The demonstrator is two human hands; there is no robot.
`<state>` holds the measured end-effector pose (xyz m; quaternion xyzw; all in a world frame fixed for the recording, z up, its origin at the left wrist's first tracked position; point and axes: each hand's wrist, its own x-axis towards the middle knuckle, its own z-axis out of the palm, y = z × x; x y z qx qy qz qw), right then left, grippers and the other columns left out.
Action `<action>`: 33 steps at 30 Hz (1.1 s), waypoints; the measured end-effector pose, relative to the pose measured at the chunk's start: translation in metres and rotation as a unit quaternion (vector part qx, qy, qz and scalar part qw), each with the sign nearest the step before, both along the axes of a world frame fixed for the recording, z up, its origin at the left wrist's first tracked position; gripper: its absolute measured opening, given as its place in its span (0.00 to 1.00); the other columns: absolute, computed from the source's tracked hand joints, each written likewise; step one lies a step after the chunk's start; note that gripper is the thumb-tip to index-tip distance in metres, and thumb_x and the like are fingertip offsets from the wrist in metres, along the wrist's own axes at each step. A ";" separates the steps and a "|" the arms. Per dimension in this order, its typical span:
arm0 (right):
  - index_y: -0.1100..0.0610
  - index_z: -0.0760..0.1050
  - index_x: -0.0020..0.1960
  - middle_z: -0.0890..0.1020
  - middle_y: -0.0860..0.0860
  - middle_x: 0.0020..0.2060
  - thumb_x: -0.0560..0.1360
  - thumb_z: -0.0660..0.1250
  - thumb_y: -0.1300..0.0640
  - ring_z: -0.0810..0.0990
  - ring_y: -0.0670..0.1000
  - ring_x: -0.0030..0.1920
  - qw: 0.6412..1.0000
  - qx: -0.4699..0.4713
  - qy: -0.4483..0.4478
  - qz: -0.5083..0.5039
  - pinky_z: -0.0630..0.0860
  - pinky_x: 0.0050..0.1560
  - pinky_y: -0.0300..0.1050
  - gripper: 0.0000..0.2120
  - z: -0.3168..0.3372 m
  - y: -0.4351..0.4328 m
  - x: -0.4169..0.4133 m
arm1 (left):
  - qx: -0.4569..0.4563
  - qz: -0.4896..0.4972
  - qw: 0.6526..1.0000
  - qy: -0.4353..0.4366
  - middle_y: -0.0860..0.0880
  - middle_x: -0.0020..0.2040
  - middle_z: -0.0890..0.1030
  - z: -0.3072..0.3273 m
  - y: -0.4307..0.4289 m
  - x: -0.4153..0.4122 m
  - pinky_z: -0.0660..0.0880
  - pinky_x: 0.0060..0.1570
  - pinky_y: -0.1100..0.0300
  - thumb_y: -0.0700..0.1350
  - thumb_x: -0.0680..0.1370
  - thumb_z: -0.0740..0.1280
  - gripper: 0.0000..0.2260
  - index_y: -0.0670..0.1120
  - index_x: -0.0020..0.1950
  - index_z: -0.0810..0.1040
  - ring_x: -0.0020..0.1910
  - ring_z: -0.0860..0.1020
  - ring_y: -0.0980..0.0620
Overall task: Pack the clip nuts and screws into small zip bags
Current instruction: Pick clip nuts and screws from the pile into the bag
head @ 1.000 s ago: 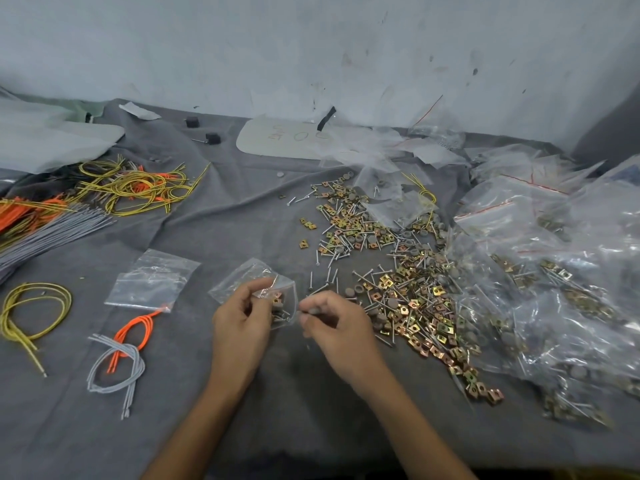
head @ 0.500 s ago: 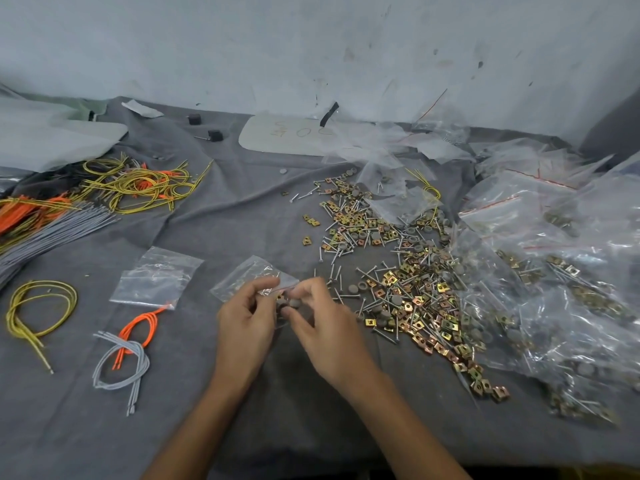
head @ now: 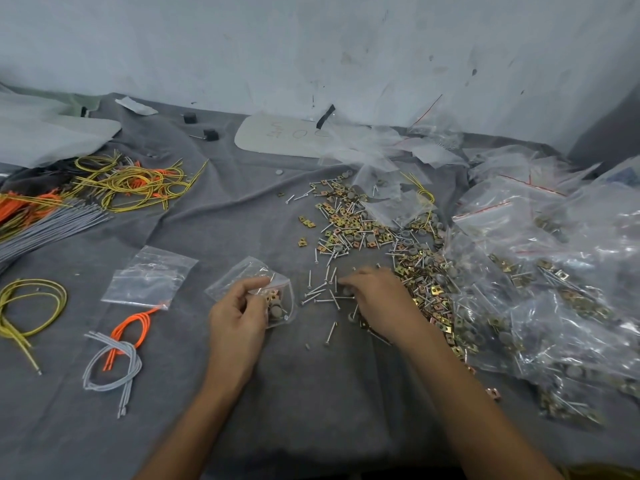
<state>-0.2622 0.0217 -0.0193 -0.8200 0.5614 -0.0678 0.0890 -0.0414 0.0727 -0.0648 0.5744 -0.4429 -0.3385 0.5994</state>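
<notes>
Grey cloth [head: 311, 393] covers a work table, seen from above by a camera worn on the person's head. The left hand [head: 239, 317] pinches the mouth of a small zip bag [head: 235, 277] between thumb and curled fingers, low over the cloth near the middle. A few brass-coloured clip nuts and round grey pieces show through the plastic. Just beside it, the right hand [head: 377, 299] reaches palm down into a scatter of loose screws [head: 320, 294], fingertips bent onto them. Whether a screw is pinched between them cannot be told. Behind and to the right of that hand spreads a large mixed heap of clip nuts [head: 349, 226] and screws, and beyond it lie many filled bags [head: 554, 289]. An empty zip bag [head: 152, 275] and loops of orange and grey wire [head: 117, 344] lie to the left. Several things could go wrong from here. The bag hangs from one pinch only, so its mouth may sag closed or tip and spill what is already inside. The thin screws lie flat on soft fabric and may slip from the fingers or come up in the wrong number. Their sharp points could pierce the thin plastic. The right forearm lies across the heap's edge and could sweep parts off the table.
</notes>
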 end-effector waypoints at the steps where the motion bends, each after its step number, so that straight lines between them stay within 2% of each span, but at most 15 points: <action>1: 0.52 0.80 0.64 0.83 0.51 0.57 0.79 0.63 0.62 0.78 0.56 0.58 1.000 -0.001 0.012 0.012 0.69 0.61 0.48 0.16 -0.001 0.000 -0.001 | 0.001 0.002 1.000 0.002 0.53 0.28 0.75 -0.001 -0.001 0.001 0.67 0.30 0.62 0.44 0.71 0.60 0.15 0.56 0.49 0.84 0.29 0.70 0.56; 6: 0.53 0.81 0.57 0.82 0.52 0.52 0.81 0.63 0.60 0.78 0.56 0.54 0.998 0.001 -0.064 -0.020 0.72 0.55 0.50 0.10 -0.003 0.004 -0.005 | -0.002 0.002 1.000 0.007 0.55 0.28 0.76 -0.001 0.000 0.000 0.68 0.30 0.64 0.44 0.71 0.60 0.15 0.55 0.50 0.84 0.29 0.70 0.57; 10: 0.54 0.77 0.54 0.79 0.51 0.51 0.81 0.64 0.58 0.77 0.54 0.53 0.994 0.004 -0.095 -0.055 0.73 0.54 0.51 0.05 0.004 0.011 -0.006 | -0.008 -0.008 1.000 -0.002 0.55 0.28 0.76 0.001 0.001 -0.001 0.67 0.29 0.65 0.50 0.69 0.61 0.15 0.58 0.50 0.83 0.28 0.70 0.58; 12: 0.53 0.77 0.54 0.79 0.49 0.50 0.81 0.64 0.57 0.77 0.50 0.51 0.985 -0.022 -0.157 -0.066 0.73 0.53 0.48 0.04 0.009 0.023 0.003 | -0.015 -0.016 1.000 -0.013 0.57 0.28 0.76 0.001 0.002 -0.002 0.67 0.29 0.67 0.52 0.69 0.61 0.14 0.60 0.50 0.83 0.28 0.70 0.59; 15: 0.49 0.78 0.52 0.79 0.45 0.47 0.79 0.67 0.57 0.77 0.44 0.47 0.965 -0.029 -0.262 -0.008 0.73 0.51 0.41 0.04 0.014 0.051 0.037 | -0.024 -0.020 0.999 -0.040 0.58 0.31 0.79 0.002 0.003 -0.003 0.70 0.31 0.67 0.53 0.71 0.61 0.12 0.60 0.48 0.83 0.29 0.73 0.61; 18: 0.50 0.78 0.55 0.78 0.48 0.50 0.80 0.65 0.56 0.79 0.52 0.49 0.967 -0.022 -0.250 0.028 0.75 0.52 0.49 0.06 0.006 0.062 0.071 | -0.021 -0.022 0.998 -0.055 0.57 0.33 0.81 0.002 0.003 -0.002 0.72 0.33 0.67 0.51 0.71 0.61 0.12 0.58 0.48 0.82 0.30 0.75 0.60; 22: 0.51 0.77 0.62 0.77 0.52 0.54 0.82 0.61 0.57 0.79 0.60 0.52 0.983 -0.028 -0.184 -0.002 0.75 0.52 0.56 0.11 0.001 0.057 0.093 | -0.008 -0.020 0.998 -0.057 0.56 0.35 0.82 0.002 0.004 -0.001 0.74 0.36 0.66 0.49 0.71 0.61 0.13 0.56 0.50 0.83 0.33 0.78 0.59; 26: 0.52 0.77 0.64 0.80 0.52 0.57 0.79 0.63 0.61 0.79 0.57 0.56 0.968 -0.023 -0.248 0.027 0.75 0.56 0.55 0.15 0.001 0.062 0.095 | -0.006 -0.016 0.998 -0.065 0.54 0.39 0.84 0.001 0.003 0.001 0.76 0.41 0.61 0.43 0.73 0.61 0.14 0.54 0.52 0.83 0.39 0.81 0.57; 29: 0.51 0.77 0.63 0.81 0.49 0.57 0.79 0.64 0.61 0.80 0.51 0.55 0.955 -0.036 -0.293 0.018 0.76 0.57 0.50 0.15 0.003 0.066 0.075 | -0.018 -0.023 0.999 -0.032 0.57 0.35 0.82 0.002 0.004 -0.002 0.74 0.35 0.70 0.45 0.73 0.62 0.12 0.55 0.50 0.83 0.33 0.79 0.62; 33: 0.50 0.80 0.59 0.81 0.48 0.54 0.79 0.66 0.58 0.79 0.51 0.54 0.976 -0.034 -0.210 -0.047 0.76 0.56 0.50 0.10 0.002 0.057 0.022 | -0.015 -0.023 1.000 -0.013 0.56 0.32 0.82 0.001 0.004 -0.005 0.73 0.34 0.71 0.48 0.72 0.62 0.12 0.59 0.50 0.83 0.32 0.80 0.61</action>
